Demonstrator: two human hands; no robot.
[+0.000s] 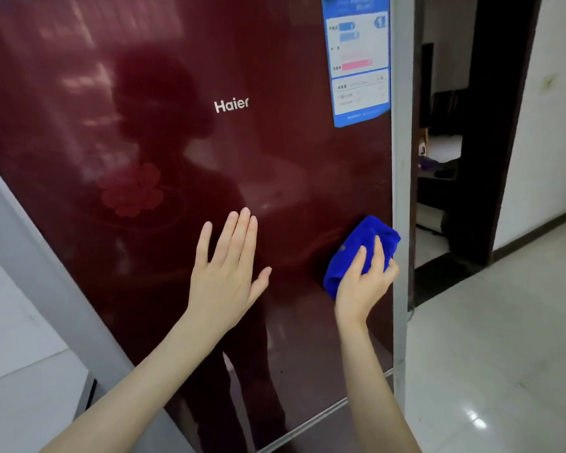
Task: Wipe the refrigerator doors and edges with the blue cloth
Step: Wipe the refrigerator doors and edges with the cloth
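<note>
My right hand point(361, 282) has its fingers clamped on the bunched blue cloth point(360, 253), pressed to the dark red refrigerator door point(177, 142) near its grey right edge point(401, 191). My left hand point(224, 273) lies flat against the door, fingers apart, forearm angled up.

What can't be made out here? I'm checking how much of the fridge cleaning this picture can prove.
Head view only:
- Door top and left part: cut off by the frame edges.
- Lower door: only a strip shows below the seam, bottom edge crops it.
- Energy label text: blurred, too small.
- Door surface under the blue cloth: hidden by cloth and right hand.
- Smears or dust: masked by reflections.
- Left hand contact with the door: cannot tell.
</note>
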